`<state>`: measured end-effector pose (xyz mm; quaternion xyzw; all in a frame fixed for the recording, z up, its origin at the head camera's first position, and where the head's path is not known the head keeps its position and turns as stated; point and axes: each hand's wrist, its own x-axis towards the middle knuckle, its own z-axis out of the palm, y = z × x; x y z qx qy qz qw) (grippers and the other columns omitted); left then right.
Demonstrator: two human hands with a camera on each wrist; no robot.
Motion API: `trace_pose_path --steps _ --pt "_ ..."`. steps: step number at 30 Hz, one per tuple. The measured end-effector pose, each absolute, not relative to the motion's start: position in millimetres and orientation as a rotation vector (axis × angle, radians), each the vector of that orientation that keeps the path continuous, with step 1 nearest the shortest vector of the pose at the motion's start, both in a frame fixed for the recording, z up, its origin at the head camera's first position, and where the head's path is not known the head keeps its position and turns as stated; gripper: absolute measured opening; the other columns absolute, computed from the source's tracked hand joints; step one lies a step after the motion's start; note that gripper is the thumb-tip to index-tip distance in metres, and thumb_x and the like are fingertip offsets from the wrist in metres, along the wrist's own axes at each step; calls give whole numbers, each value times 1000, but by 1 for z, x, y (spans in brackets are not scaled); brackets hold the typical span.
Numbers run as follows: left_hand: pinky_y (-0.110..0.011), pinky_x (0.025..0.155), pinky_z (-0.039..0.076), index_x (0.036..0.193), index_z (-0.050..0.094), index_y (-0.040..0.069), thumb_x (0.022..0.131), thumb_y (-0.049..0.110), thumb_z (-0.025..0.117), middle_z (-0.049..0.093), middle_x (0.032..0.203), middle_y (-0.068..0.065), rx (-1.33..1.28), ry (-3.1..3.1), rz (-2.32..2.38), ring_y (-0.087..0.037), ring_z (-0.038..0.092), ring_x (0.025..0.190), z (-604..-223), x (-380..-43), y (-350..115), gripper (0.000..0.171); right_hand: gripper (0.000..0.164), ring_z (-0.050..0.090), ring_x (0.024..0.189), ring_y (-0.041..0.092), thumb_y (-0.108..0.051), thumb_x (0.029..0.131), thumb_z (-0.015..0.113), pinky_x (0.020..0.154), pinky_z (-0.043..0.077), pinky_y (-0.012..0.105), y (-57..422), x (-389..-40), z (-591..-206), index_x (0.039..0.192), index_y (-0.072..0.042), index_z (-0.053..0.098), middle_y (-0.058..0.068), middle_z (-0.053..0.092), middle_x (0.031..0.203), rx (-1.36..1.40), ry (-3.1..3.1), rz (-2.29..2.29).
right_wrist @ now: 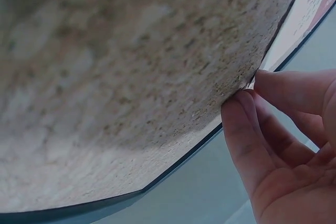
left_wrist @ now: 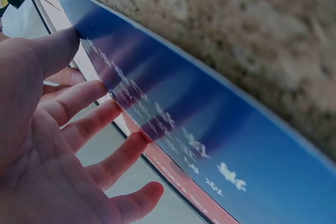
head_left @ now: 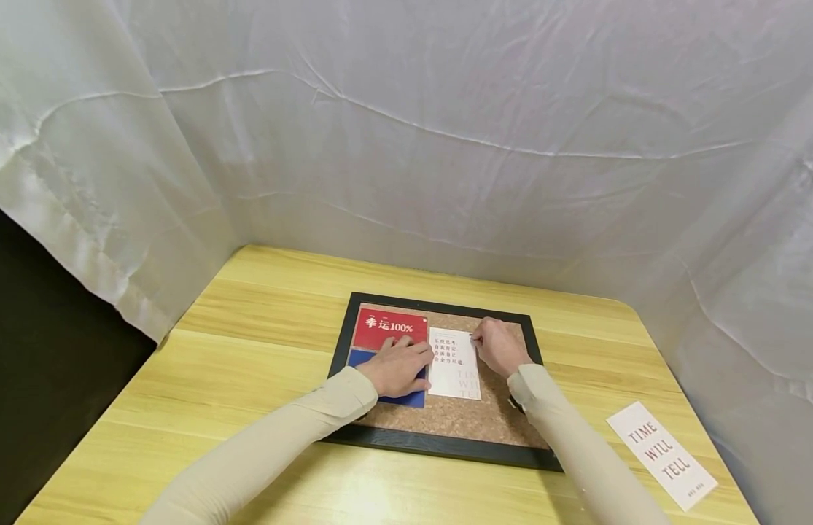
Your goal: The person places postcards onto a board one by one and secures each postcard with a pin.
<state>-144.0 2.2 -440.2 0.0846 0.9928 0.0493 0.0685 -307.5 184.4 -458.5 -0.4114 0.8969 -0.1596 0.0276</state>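
Head view shows both arms in pale sleeves [head_left: 281, 445], coming from the bottom of the frame to the corkboard [head_left: 445, 421], which lies on the table [head_left: 203, 364] a little below the centre. The left hand [head_left: 399, 367] is laid palm down over the blue card [head_left: 406, 400] and the lower part of the red card [head_left: 388, 332]. Its grip is loose: the fingers are apart and slightly bent, with the tips by the left edge of the white card [head_left: 453, 372]. This white card lies on the cork, between the two hands. The right hand [head_left: 501, 346] is bent over the card's upper right corner. Its grip is together, thumb and fingertips pinching a small grey thing [head_left: 473, 336]; what it is, I cannot tell. Left wrist view also shows the spread fingers, beside the blue card.
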Motion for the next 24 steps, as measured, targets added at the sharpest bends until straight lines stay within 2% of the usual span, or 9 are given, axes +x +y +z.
trace_pose_path --steps 15,24 --pt "-56 111 43 139 60 23 103 46 60 55 152 2 259 2986 144 -27 50 135 -440 -144 3 43 38 48 65 16 7 95 55 52 35 24 186 -306 -459 63 -11 64 5 60 79 -1260 2789 -425" --pt "-56 111 43 139 60 22 103 46 60 55 152 2 263 2984 150 -27 50 133 -439 -142 2 43 33 53 77 19 7 95 56 64 43 29 185 -302 -458 71 -8 74 10 68 92 -1326 2829 -361"
